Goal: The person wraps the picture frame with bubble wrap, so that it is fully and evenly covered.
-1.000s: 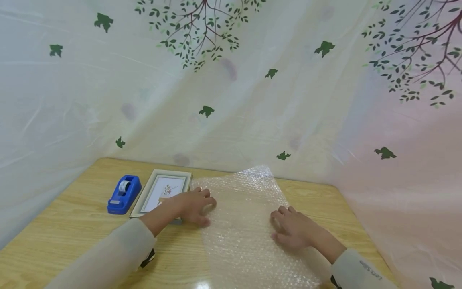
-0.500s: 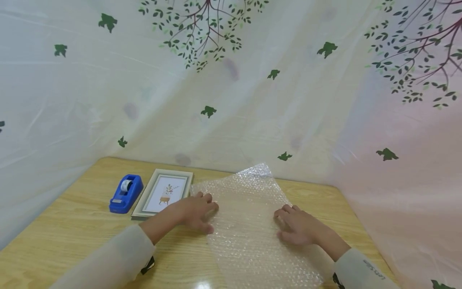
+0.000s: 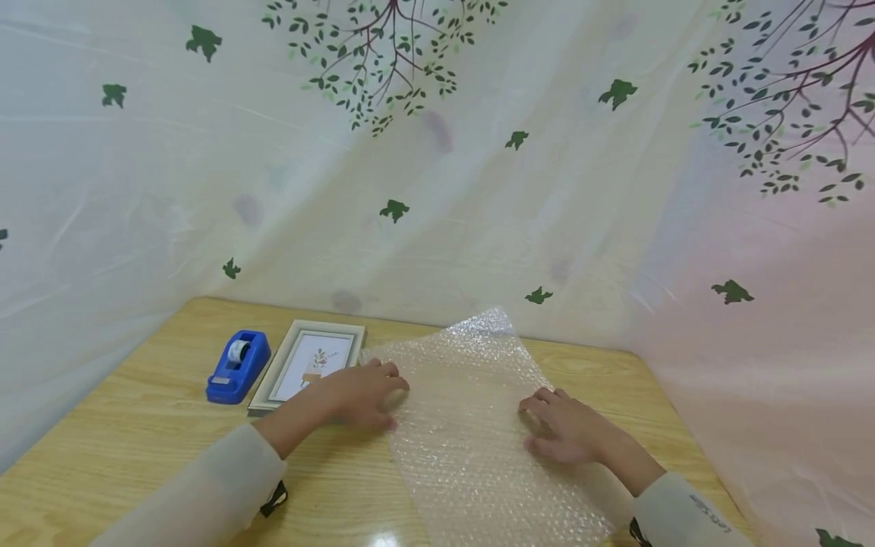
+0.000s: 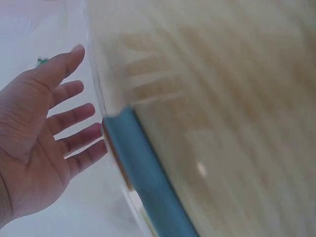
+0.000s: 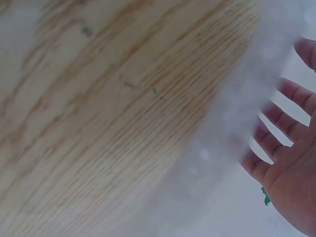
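A clear sheet of bubble wrap (image 3: pixel 465 448) lies flat on the wooden table, its far corner reaching the back edge. My left hand (image 3: pixel 365 396) is at the sheet's left edge, beside the picture frame (image 3: pixel 287 353). In the left wrist view its fingers are spread and straight, close to the frame's blue-grey side (image 4: pixel 148 173); nothing is in them. At the sheet's right edge, my right hand (image 3: pixel 567 429) rests with loosely bent fingers. The right wrist view has those fingertips (image 5: pixel 254 163) against the blurred wrap.
A blue tape dispenser (image 3: pixel 238 368) with a roll of tape stands left of the frame. Behind the wooden table (image 3: pixel 137 425) hangs a pale curtain (image 3: pixel 437 243) printed with leaves and branches, meeting the table's back edge.
The bubble wrap's near part has shifted right since a second ago, with the right hand moving slightly right. In the last half second the left hand has drawn back a little to the left.
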Available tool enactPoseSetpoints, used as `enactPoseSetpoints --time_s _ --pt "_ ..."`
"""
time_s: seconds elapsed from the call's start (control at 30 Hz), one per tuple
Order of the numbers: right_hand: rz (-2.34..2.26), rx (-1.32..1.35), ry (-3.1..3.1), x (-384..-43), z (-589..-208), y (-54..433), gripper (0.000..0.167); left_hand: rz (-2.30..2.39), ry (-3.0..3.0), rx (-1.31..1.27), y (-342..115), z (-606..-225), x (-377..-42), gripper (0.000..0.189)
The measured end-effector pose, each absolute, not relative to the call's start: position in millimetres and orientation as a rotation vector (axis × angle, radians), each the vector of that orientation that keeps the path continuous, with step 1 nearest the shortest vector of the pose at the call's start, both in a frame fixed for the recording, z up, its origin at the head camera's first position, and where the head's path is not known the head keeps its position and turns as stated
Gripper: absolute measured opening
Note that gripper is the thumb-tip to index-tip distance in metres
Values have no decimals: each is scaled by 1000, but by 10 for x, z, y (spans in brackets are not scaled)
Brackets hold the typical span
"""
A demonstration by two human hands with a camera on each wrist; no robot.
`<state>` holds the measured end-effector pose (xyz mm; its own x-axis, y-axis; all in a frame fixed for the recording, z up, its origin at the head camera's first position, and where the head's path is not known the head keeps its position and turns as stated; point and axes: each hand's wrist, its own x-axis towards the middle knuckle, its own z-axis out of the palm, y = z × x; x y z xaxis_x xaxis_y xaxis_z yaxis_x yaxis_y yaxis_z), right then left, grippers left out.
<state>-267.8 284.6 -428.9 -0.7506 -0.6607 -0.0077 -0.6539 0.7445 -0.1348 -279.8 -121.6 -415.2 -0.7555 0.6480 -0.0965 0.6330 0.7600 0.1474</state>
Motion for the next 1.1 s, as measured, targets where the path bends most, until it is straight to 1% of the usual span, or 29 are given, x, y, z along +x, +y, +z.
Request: enactPoseSetpoints --time_s 0.2,0.4,0.67,0.87,0.97,1.1 --pt "-194 -1095 2894 -2658 -4279 2871 54 294 2868 976 -1451 -4062 -2970 57" --pt "-189 -1130 2903 -2665 -4275 2866 52 353 2866 918 -1857 -3963 -3149 65" --pt "-202 -1122 2892 -2671 -4280 2859 52 448 2887 769 -2323 -3881 -3335 78" --pt "-214 -1089 2891 -2669 -4256 2861 53 440 2866 633 -2540 -3846 -3464 85" --pt "-203 -1087 2895 -2669 -4260 2860 54 405 2862 568 -2623 -3851 -3524 85" --pt "-182 -1113 2900 -2663 -4266 2858 54 391 2857 554 -2703 -3862 -3581 83"
